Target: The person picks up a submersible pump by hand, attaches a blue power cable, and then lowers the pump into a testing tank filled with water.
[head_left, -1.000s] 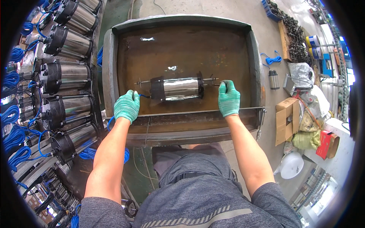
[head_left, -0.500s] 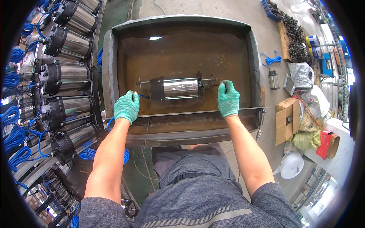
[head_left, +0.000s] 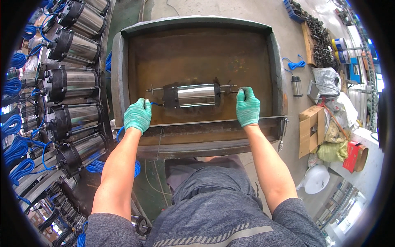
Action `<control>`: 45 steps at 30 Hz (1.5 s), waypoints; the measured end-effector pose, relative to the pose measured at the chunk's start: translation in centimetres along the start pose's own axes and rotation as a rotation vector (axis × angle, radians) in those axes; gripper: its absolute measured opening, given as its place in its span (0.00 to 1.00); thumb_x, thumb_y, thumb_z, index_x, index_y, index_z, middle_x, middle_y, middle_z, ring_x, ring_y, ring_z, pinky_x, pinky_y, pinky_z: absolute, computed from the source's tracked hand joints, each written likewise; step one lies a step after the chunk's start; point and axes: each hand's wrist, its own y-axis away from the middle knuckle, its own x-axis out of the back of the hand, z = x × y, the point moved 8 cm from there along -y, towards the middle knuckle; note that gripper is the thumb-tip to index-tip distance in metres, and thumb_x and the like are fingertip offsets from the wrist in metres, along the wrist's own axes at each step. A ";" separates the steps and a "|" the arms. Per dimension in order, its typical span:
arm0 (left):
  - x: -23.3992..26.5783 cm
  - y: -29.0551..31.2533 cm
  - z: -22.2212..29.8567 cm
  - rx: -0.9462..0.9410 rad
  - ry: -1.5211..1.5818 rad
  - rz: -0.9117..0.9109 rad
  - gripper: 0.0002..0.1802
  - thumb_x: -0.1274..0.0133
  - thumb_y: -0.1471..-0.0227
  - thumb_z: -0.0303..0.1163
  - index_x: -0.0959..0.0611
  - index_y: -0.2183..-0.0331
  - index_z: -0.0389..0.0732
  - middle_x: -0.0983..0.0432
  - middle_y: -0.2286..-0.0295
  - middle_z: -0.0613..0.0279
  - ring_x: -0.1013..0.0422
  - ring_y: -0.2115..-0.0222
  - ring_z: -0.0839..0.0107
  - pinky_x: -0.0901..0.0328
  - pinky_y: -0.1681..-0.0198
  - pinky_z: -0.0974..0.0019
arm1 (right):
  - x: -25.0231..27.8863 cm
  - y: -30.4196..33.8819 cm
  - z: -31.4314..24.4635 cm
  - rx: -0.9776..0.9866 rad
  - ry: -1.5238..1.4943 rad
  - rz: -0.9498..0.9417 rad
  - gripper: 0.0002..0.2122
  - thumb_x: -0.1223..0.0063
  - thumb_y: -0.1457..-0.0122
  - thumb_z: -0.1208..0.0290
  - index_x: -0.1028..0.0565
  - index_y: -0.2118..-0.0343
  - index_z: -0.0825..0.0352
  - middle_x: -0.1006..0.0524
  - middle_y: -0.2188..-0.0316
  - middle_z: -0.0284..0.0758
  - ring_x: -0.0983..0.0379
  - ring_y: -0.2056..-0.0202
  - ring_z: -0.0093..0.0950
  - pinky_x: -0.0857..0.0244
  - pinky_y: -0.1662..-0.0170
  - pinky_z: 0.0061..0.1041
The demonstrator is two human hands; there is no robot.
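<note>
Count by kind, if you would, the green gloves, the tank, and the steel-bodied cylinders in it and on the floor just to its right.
Green gloves: 2
Tank: 1
Tank cylinder: 1
Floor cylinder: 1
Total: 5

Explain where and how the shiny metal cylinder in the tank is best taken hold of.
The cylinder lies crosswise, so probably grip both ends: the left hand takes the black cap from the left, the right hand the dark flange from the right. Its smooth, round middle looks slippery; the thin rods beyond the ends look awkward.
</note>
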 end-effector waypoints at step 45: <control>0.1 0.1 0.1 -0.005 0.004 -0.001 0.23 0.62 0.34 0.47 0.19 0.63 0.41 0.20 0.68 0.41 0.24 0.64 0.42 0.31 0.57 0.44 | 0.1 0.0 -0.2 0.037 0.000 0.017 0.07 0.50 0.35 0.64 0.25 0.63 0.61 0.22 0.77 0.45 0.23 0.73 0.49 0.31 0.70 0.42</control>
